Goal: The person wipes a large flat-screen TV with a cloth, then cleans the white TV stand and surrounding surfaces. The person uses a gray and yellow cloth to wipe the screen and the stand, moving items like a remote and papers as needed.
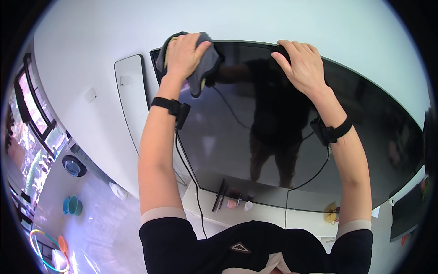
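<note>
A large black television (273,123) fills the middle of the head view, its glossy screen reflecting a standing figure. At its upper left corner, my left hand (184,55) is closed on a dark grey cloth (207,59) with a yellowish edge, pressed against the screen and top rim. Farther right along the top edge, my right hand (302,64) rests with fingers over the rim and the thumb spread apart on the screen side; nothing is held in it. Both wrists wear black straps with small devices and cables.
A white cabinet (210,219) below carries small items, among them a white jar (248,206) and a yellow object (331,213). Left of the screen stands a tall mirror (129,91). Teal buckets (75,206) and a hoop (34,242) are on the floor at far left.
</note>
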### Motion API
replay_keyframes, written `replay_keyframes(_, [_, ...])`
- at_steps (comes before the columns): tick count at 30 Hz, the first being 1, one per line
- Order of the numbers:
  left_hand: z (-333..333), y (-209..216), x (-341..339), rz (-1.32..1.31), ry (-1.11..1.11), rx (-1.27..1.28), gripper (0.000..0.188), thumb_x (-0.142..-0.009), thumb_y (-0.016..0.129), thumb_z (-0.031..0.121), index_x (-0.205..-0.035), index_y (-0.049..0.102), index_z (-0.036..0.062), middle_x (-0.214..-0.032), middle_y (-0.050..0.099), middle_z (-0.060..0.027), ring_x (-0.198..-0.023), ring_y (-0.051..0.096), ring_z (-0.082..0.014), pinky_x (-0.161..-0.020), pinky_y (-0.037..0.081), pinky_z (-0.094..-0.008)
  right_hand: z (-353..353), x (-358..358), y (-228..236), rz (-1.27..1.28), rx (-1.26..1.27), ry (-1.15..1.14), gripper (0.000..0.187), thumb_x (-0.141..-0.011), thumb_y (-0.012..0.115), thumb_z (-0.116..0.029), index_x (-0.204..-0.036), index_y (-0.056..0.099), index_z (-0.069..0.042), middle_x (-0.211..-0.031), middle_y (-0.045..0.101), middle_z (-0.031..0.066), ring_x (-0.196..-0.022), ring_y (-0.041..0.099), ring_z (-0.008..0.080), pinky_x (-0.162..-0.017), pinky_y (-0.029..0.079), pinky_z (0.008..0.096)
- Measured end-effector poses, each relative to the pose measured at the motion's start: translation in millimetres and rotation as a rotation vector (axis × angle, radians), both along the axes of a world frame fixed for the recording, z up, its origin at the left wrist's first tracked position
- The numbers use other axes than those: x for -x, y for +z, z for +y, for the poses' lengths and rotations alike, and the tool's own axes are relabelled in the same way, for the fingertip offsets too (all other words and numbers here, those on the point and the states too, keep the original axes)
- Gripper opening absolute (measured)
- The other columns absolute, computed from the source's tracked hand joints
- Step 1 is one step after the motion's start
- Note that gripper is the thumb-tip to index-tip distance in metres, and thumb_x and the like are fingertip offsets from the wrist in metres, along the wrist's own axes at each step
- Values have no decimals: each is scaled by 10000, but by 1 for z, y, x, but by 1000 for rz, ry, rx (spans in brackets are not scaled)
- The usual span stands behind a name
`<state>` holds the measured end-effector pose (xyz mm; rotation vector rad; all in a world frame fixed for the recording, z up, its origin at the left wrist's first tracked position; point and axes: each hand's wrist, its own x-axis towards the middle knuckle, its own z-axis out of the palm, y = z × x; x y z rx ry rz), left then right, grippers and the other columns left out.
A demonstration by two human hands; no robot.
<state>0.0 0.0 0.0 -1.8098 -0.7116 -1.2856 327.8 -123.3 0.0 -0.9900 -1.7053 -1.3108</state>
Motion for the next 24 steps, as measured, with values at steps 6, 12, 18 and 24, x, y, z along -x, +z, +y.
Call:
replay_keyframes(6, [25,-4,62,-67,21,51,457,-1035,506,483,-1068,675,59,-937,684,-154,-923,634,-383,-831,477,-489,-1,9,-2,38,8,-67,395,-983,606,-491,-1076,672,-112,-827,607,32,-770,572,228,-744,409,377])
replay_keyframes(12, [50,-9,98,-465,-268,116,485,-1055,494,462,-1068,678,13,-983,688,-169,-937,630,-360,-884,478,-450,3,14,-1,31,-4,-111,412,-978,604,-512,-1058,663,-111,-827,597,35,-775,565,233,-760,408,385])
replay_keyframes(18, [62,-65,95,-887,-931,337,381,-1068,535,391,-1152,600,26,-889,643,-52,-750,623,-152,-677,523,-289,1,17,-3,11,-30,-120,439,-968,608,-536,-1053,662,-109,-833,602,39,-781,567,244,-780,409,395])
replay_keyframes(24, [70,-176,84,-1099,-889,468,381,-1071,492,385,-1216,556,38,-961,656,-97,-798,671,-199,-748,573,-335,1,17,-4,9,-6,-133,448,-970,613,-527,-1074,664,-95,-860,619,41,-805,575,245,-817,416,398])
